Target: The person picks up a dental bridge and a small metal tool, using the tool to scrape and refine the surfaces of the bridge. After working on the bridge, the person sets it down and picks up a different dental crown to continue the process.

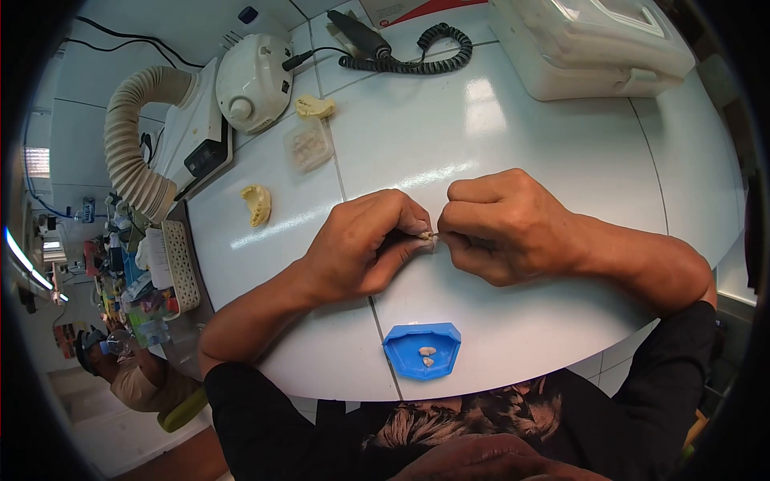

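Near the middle of the view, my left hand (361,240) pinches a small pale piece (425,236) between thumb and fingertips. My right hand (509,228) is closed just to the right, its fingers round the end of something thin that meets the piece; most of that is hidden. Below the hands lies a blue tray (396,345) with two small pale pieces (427,351) in it. A yellow dental model (257,205) rests on the table left of my left hand.
A clear box (308,146) and another yellow model (314,107) lie behind. Further back are a white control unit (255,84), a ribbed hose (124,120), a coiled-cord handpiece (361,36) and a large case (589,56). At far left, a person (140,381) sits beside a basket (180,268).
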The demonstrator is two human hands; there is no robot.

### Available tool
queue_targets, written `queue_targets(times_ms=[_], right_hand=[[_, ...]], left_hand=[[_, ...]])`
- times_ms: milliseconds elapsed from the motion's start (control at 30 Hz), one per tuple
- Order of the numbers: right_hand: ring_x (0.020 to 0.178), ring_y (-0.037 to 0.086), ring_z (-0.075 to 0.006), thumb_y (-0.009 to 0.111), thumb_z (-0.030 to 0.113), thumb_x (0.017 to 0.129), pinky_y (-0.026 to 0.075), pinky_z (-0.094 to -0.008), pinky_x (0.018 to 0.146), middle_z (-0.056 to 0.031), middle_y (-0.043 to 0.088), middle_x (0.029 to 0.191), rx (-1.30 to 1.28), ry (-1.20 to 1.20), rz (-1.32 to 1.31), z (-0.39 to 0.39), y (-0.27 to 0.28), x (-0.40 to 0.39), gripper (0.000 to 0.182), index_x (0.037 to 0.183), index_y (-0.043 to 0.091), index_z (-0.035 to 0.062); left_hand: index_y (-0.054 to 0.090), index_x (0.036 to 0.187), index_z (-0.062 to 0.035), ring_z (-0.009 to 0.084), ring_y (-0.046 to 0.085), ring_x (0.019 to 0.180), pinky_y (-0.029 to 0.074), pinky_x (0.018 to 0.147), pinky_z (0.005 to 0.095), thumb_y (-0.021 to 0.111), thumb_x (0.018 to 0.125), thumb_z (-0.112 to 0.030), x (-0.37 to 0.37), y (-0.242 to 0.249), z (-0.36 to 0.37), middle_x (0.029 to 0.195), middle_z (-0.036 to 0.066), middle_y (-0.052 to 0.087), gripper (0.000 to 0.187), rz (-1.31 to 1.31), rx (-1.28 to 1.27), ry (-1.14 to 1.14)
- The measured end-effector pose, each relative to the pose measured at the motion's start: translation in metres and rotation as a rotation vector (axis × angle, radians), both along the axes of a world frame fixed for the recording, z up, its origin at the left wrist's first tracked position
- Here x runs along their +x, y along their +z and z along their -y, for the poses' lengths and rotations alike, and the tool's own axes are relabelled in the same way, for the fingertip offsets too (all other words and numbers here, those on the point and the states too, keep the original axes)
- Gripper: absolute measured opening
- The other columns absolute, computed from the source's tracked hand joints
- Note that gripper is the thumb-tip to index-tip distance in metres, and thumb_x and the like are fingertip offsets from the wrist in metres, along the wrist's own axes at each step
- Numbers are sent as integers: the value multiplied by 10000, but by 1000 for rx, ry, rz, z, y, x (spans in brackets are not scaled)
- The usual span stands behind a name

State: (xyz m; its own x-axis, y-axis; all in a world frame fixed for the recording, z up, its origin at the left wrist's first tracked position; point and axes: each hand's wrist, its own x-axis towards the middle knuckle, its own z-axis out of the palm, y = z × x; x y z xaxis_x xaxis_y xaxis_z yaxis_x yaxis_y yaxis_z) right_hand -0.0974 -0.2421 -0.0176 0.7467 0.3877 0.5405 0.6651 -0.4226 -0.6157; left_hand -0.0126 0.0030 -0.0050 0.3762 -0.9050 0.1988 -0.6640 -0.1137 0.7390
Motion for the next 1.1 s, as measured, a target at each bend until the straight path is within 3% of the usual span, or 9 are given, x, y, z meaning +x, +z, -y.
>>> queue_targets(times_ms=[100,267,400,500,600,1100], right_hand=[[555,580,-261,764,-85,770,457,-407,502,-83,552,727,5,1,7,0,-1,0,162,816,640,9],[600,654,-295,794,-2,818,525,-412,538,-100,623,771,-26,38,-15,1,1,-2,132,896,688,-1],[603,654,-284,791,-13,816,523,-402,534,-97,622,777,-35,58,19,1,-1,-1,140,916,693,-11],[602,654,-280,792,-17,816,519,-399,531,-97,622,783,-33,87,15,3,0,-1,144,917,690,-12],[598,647,-280,794,-18,818,515,-401,528,-96,615,783,-21,89,13,1,-1,-1,141,902,681,-9],[592,650,-289,783,-27,810,522,-411,536,-95,622,771,-23,73,15,1,0,0,133,860,661,-7]], left_hand=[[604,993,-4,249,802,915,640,787,337,839,860,101,-1,-4,-1,1017,151,763,289,-63,-29,36],[615,973,-1,274,744,852,596,720,360,850,794,65,-1,-1,1,1003,131,733,302,60,-48,-7],[615,961,-5,265,724,824,572,689,360,843,764,70,-1,0,1,1002,117,718,310,72,-54,-6],[621,948,-6,262,725,822,575,689,355,834,774,65,-1,3,1,1006,115,712,284,96,-46,-29],[535,855,-16,217,728,789,574,630,319,843,772,95,-1,5,1,1035,150,717,338,101,-30,-31],[570,868,9,186,708,759,551,598,299,827,789,101,-2,5,2,1035,142,705,284,70,-9,-20]])
